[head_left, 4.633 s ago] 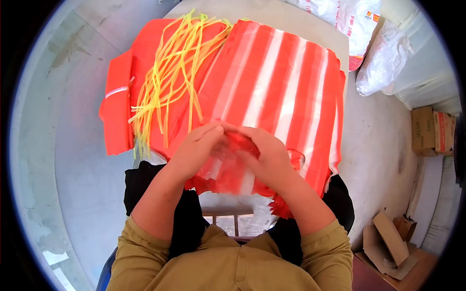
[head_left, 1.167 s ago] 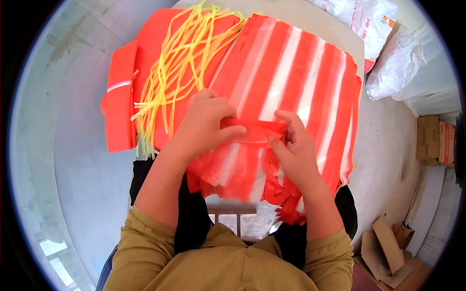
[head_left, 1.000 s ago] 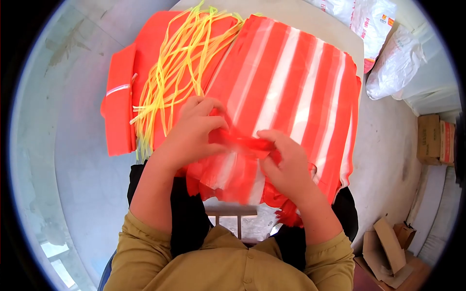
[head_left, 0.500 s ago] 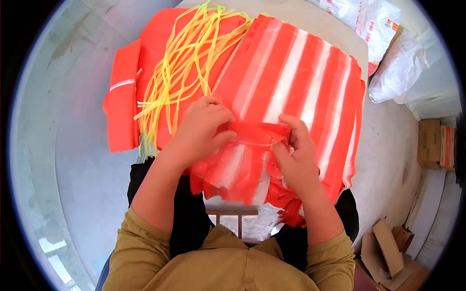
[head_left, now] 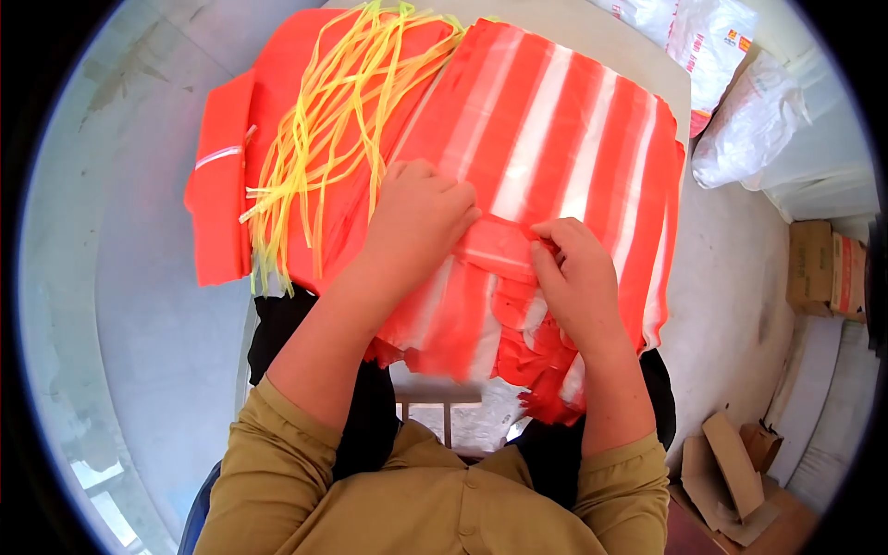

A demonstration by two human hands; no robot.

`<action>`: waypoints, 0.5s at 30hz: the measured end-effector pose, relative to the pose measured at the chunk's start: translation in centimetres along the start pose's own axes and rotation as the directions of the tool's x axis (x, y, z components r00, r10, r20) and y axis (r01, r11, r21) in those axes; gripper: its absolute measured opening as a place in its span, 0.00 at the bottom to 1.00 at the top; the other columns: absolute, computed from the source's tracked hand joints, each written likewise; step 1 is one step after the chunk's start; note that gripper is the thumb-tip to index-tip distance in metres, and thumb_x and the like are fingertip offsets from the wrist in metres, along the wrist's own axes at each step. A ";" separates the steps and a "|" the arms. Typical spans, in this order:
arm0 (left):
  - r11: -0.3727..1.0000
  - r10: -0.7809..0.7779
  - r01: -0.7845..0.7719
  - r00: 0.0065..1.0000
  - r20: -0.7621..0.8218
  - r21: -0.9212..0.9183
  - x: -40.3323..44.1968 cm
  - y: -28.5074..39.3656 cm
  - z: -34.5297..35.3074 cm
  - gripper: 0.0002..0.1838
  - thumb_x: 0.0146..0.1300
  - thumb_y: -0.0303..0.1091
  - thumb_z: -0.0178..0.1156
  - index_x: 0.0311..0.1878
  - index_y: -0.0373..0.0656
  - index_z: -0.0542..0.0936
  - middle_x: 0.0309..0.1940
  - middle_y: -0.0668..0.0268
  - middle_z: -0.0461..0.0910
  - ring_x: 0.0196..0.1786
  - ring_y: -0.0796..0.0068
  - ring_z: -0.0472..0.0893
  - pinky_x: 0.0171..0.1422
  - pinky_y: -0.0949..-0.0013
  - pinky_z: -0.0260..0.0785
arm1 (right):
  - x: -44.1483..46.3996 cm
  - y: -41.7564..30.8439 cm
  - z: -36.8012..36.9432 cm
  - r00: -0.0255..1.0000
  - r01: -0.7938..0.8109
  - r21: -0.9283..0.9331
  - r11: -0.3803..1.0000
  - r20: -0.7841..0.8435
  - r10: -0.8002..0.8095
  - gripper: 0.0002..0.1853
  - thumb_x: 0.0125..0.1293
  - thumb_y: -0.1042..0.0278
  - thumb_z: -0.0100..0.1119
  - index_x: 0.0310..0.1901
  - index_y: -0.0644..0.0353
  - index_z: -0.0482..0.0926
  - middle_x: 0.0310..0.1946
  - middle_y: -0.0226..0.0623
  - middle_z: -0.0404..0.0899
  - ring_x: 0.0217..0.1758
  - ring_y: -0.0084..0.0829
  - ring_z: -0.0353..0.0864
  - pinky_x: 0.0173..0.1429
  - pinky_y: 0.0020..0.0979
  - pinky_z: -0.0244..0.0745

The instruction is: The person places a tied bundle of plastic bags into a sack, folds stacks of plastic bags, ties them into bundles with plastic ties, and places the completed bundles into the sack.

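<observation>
Red-and-white striped fabric [head_left: 532,120] lies spread over the table, its front end ragged and bunched above my lap. A folded red strip of fabric [head_left: 501,242] with a thin white line runs crosswise near its middle. My left hand [head_left: 416,217] has its fingers curled down at the strip's left end, the fingertips partly hidden. At the right end, my right hand [head_left: 581,277] pinches the strip between thumb and fingers. Left of the stripes, a bundle of loose yellow ribbons [head_left: 340,102] lies on plain red fabric [head_left: 277,69].
A folded red bundle with a white band [head_left: 219,203] is at the table's left side. White printed bags [head_left: 754,120] stand behind the table's right side. Cardboard boxes [head_left: 810,268] rest by the right wall, and an opened carton [head_left: 726,472] lies at lower right.
My left hand has moved right along the red strip, closer to my right hand. My right hand stays at the strip's right end. The whole view has shifted slightly.
</observation>
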State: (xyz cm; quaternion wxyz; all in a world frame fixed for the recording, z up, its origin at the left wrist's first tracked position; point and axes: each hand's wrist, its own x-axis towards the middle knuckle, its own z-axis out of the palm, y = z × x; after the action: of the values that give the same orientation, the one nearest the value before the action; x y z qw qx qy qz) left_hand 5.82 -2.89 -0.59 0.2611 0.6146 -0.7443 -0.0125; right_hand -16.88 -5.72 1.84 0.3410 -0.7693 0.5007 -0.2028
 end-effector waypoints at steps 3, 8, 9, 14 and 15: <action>0.999 0.014 -0.013 1.000 -0.016 0.051 0.4 0.1 0.5 0.07 0.62 0.35 0.71 0.35 0.45 0.82 0.31 0.65 0.83 0.46 0.58 0.79 0.57 0.54 0.70 | 0.1 0.4 -0.2 1.000 0.017 -0.035 0.999 -0.008 -0.017 0.10 0.72 0.70 0.59 0.51 0.60 0.83 0.47 0.43 0.85 0.50 0.47 0.85 0.53 0.41 0.80; 0.992 -0.038 0.032 0.998 0.045 0.122 0.8 0.4 0.9 0.09 0.60 0.37 0.72 0.36 0.45 0.82 0.30 0.64 0.82 0.46 0.57 0.80 0.55 0.54 0.71 | 0.2 0.8 -0.1 0.997 0.039 -0.043 0.998 -0.061 -0.042 0.11 0.73 0.70 0.59 0.53 0.60 0.83 0.48 0.43 0.86 0.49 0.48 0.86 0.52 0.42 0.81; 0.992 -0.048 0.042 0.998 0.043 0.123 0.8 0.4 0.9 0.09 0.59 0.37 0.72 0.36 0.45 0.82 0.31 0.63 0.82 0.45 0.57 0.80 0.55 0.53 0.72 | 0.3 1.0 -0.1 0.995 0.053 -0.030 0.998 -0.084 -0.056 0.10 0.73 0.70 0.59 0.53 0.59 0.82 0.47 0.43 0.85 0.49 0.48 0.86 0.52 0.43 0.81; 0.996 0.092 -0.088 0.987 -0.131 0.035 1.1 0.8 0.9 0.10 0.56 0.32 0.74 0.39 0.44 0.83 0.38 0.62 0.82 0.45 0.56 0.81 0.53 0.53 0.73 | 0.4 1.2 0.0 0.989 0.092 -0.136 0.986 -0.099 -0.106 0.06 0.73 0.71 0.60 0.48 0.57 0.81 0.42 0.42 0.83 0.45 0.48 0.84 0.48 0.44 0.80; 0.985 0.164 -0.170 0.974 -0.155 -0.033 1.2 1.0 0.7 0.10 0.56 0.31 0.74 0.40 0.43 0.83 0.40 0.62 0.82 0.45 0.56 0.81 0.53 0.53 0.74 | 0.4 1.3 0.0 0.987 0.105 -0.142 0.984 -0.106 -0.120 0.05 0.72 0.71 0.60 0.48 0.57 0.80 0.41 0.41 0.83 0.44 0.48 0.84 0.47 0.44 0.79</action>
State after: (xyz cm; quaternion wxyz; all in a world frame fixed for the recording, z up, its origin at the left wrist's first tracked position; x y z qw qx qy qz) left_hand 4.51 -4.03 -0.43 0.3310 0.5429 -0.7708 0.0393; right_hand -17.54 -6.39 0.86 0.2466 -0.8050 0.4877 -0.2309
